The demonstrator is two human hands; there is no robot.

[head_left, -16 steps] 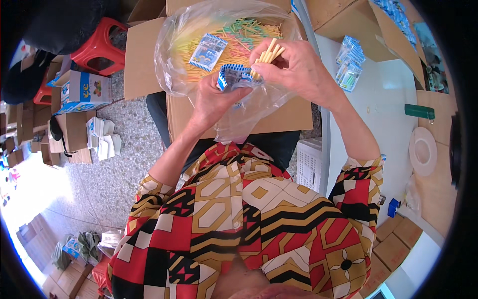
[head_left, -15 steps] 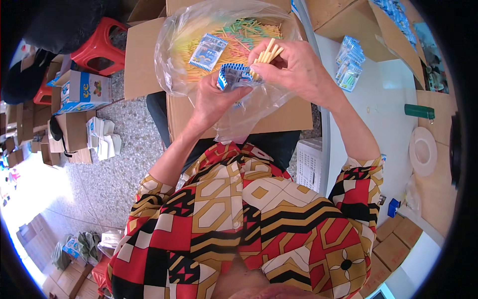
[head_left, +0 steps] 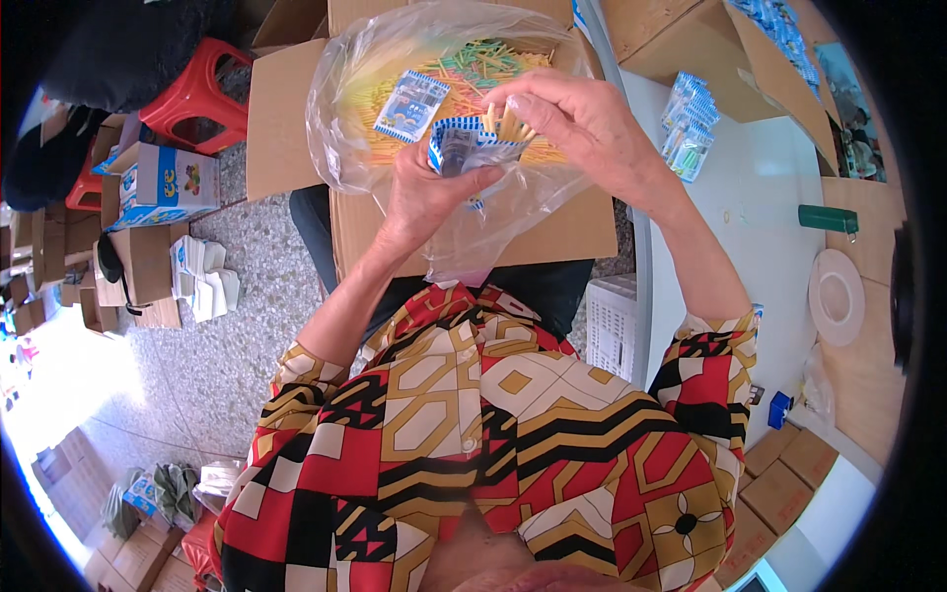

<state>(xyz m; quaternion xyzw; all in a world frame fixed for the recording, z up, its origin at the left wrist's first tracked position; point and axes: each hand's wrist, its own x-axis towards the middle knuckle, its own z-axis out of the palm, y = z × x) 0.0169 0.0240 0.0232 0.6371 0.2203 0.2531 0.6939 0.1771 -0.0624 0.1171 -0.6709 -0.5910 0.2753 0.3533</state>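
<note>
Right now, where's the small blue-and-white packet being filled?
In the head view, the small blue-and-white packet sits top centre, gripped by the left hand, with the right hand at its mouth, above the clear plastic bag of coloured sticks.

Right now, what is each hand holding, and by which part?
Left hand grips the small blue-and-white packet by its lower end; right hand pinches thin yellow sticks at the packet's mouth.

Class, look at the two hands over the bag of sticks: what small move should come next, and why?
Probably push the sticks down into the small packet. The right hand pinches them at its open mouth, ends protruding, while the left hand holds the packet.
</note>
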